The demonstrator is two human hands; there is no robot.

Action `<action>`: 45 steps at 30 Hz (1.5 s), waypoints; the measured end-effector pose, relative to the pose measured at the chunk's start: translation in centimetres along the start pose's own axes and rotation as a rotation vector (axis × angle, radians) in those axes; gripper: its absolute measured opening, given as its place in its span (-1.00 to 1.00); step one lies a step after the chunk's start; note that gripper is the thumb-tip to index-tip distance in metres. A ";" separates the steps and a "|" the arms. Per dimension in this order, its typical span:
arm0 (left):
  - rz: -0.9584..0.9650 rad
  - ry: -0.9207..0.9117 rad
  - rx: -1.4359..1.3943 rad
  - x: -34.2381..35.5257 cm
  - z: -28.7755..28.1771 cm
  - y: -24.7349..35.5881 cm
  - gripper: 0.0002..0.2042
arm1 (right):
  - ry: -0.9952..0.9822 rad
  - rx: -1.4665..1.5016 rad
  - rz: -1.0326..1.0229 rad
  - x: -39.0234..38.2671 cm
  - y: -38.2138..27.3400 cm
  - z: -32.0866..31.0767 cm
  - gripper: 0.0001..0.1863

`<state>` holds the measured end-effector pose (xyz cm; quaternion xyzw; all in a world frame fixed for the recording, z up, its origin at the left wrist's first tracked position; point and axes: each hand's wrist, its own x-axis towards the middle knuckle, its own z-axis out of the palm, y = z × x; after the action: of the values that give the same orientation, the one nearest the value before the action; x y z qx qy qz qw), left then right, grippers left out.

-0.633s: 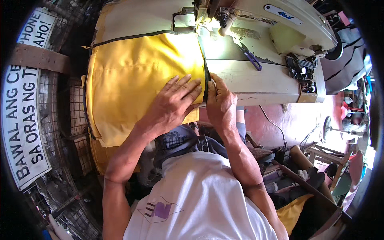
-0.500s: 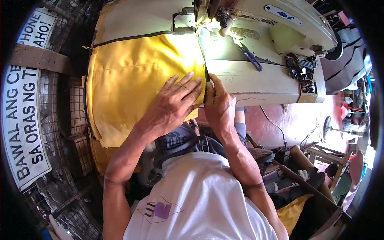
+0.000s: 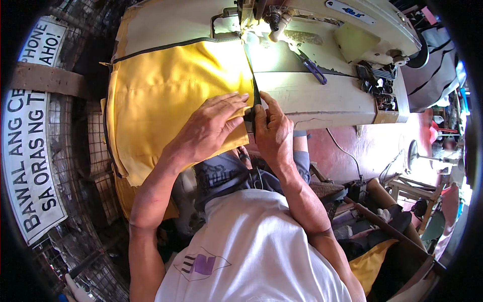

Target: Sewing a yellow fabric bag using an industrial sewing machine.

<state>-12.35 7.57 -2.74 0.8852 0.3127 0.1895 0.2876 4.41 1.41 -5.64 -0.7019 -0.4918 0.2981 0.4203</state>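
Note:
A yellow fabric panel [image 3: 156, 95] with black binding along its edges lies across the bed of a sewing machine [image 3: 372, 40], its near part hanging over the front. Its far right corner sits by the brightly lit needle area. My left hand [image 3: 209, 126] rests over the panel's near right part, fingers stretched out and side by side, fingertips by the right edge. Along that edge runs a black binding strip [image 3: 255, 90]. My right hand [image 3: 274, 131] pinches the strip between thumb and fingers, just beside my left fingertips. The needle itself is lost in glare.
Purple-handled thread snips [image 3: 314, 69] lie on the machine bed [image 3: 322, 95], right of the needle. A wire mesh wall [image 3: 95, 201] with white signs [image 3: 32, 166] stands at the left. Wooden pieces and clutter fill the floor at lower right, near another yellow cloth [image 3: 372, 264].
My left fingers have drawn together and the thumb has lifted from the fabric's edge, showing more of the panel's near right corner. My right hand still pinches the strip. The view has shifted slightly.

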 end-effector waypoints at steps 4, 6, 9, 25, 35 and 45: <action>0.052 -0.035 0.139 0.6 0.0 0.7 -0.67 | -0.015 -0.014 0.013 0.2 0.1 0.2 -0.68; 0.105 -0.050 0.248 1.0 0.0 1.3 -0.70 | 0.011 -0.012 -0.044 0.0 0.7 0.2 -0.68; 0.120 -0.040 0.276 1.3 0.0 1.4 -0.73 | 0.004 -0.029 -0.099 0.1 0.9 0.3 -0.66; 0.163 -0.036 0.229 1.5 -0.5 1.2 -0.66 | -0.289 -0.431 -0.440 0.9 1.1 -2.3 -0.40; 0.231 0.069 0.332 4.1 -1.6 -4.5 -0.66 | -0.287 -0.660 -0.535 0.1 0.9 -2.0 -0.25; 0.252 0.140 0.407 4.9 0.1 -5.8 -0.58 | -0.327 -0.651 -0.611 0.8 1.0 -2.5 -0.33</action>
<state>-11.26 14.46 -5.68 0.9416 0.2508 0.2178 0.0549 7.18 1.23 -5.33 -0.5641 -0.8034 0.0976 0.1639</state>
